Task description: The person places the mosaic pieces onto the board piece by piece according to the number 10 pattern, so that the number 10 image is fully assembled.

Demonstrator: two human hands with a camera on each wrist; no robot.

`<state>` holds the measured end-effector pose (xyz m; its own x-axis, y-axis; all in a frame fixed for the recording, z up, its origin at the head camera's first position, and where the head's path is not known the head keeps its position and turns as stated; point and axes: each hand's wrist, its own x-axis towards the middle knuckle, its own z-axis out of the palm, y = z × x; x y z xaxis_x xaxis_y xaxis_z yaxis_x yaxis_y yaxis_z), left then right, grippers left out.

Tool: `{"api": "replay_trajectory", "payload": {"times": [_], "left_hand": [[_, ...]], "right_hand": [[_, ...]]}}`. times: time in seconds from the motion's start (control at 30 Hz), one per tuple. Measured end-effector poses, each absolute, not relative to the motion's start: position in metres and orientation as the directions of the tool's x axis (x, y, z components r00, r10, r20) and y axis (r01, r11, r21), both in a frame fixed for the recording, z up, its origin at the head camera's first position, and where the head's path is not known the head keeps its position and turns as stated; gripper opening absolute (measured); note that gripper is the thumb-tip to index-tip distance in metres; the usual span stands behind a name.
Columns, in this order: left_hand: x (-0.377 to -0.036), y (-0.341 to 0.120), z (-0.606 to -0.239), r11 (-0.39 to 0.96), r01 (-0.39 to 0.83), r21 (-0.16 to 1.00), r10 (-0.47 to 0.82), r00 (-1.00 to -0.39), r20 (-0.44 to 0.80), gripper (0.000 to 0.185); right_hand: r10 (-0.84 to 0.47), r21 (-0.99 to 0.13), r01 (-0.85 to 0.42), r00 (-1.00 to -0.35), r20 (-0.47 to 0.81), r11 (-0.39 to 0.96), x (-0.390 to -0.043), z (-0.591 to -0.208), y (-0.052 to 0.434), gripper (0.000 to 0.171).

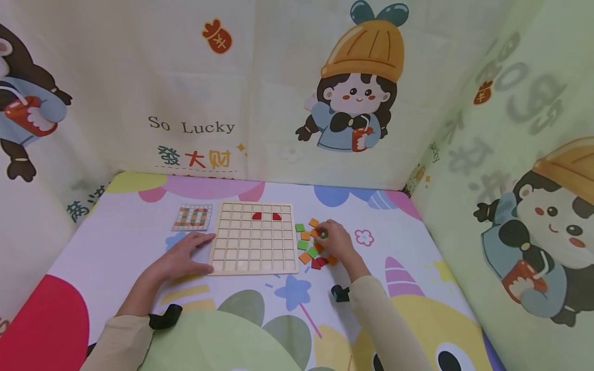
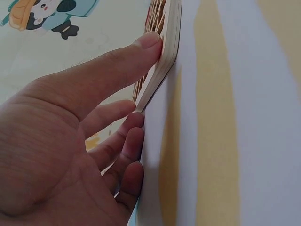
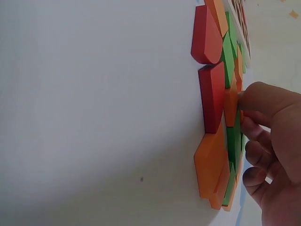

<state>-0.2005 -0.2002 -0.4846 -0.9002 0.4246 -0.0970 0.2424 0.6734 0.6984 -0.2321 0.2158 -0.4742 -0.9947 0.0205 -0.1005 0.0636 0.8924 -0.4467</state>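
A wooden grid board (image 1: 253,238) lies flat on the printed table cover (image 1: 116,226), its square cells nearly all bare; only two red pieces (image 1: 266,216) sit in it, side by side in the second row from the far edge, right of the middle column. Just left of the board's far corner lies a small pattern card (image 1: 192,217) marked with a chequered design and the figure 10.

The left hand (image 1: 185,255) rests open on the cover against the board's left edge. From the left wrist view the thumb (image 2: 122,70) presses flat on the board's side (image 2: 169,52) while the other fingers lie relaxed on the cloth below it; it grips nothing.

The right hand (image 1: 336,242) is over a loose heap of tiles (image 1: 308,242) just right of the board, orange, green and a couple of red ones near the front. Its fingers are curled, and the fingertips pinch at a green tile (image 1: 323,234) at the top of the heap. In the right wrist view the fingertips (image 3: 249,101) meet at the edge of the stacked orange and green tiles, with two red tiles (image 3: 209,70) lying nearest the camera; exactly which one is gripped I cannot tell from there.

Dark wrist straps (image 1: 164,317) show on both sleeves
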Motion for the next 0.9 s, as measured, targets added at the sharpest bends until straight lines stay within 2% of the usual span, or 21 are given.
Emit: {"api": "replay_trajectory", "payload": {"times": [0.17, 0.47, 0.9], "left_hand": [[-0.199, -0.2, -0.483, 0.672, 0.25, 0.697, 0.428, -0.9, -0.089, 0.085], [-0.197, -0.201, -0.482, 0.674, 0.232, 0.701, 0.414, -0.905, -0.098, 0.086], [-0.197, -0.198, -0.483, 0.655, 0.245, 0.714, 0.428, -0.9, -0.083, 0.085]], "right_hand": [[0.031, -0.443, 0.072, -0.995, -0.099, 0.894, -0.233, -0.476, 0.215, 0.031], [0.053, -0.507, 0.087, -0.995, -0.081, 0.858, -0.237, -0.472, 0.206, 0.032], [-0.049, -0.52, -0.004, -0.996, -0.073, 0.854, -0.245, -0.472, 0.186, 0.029]]}}
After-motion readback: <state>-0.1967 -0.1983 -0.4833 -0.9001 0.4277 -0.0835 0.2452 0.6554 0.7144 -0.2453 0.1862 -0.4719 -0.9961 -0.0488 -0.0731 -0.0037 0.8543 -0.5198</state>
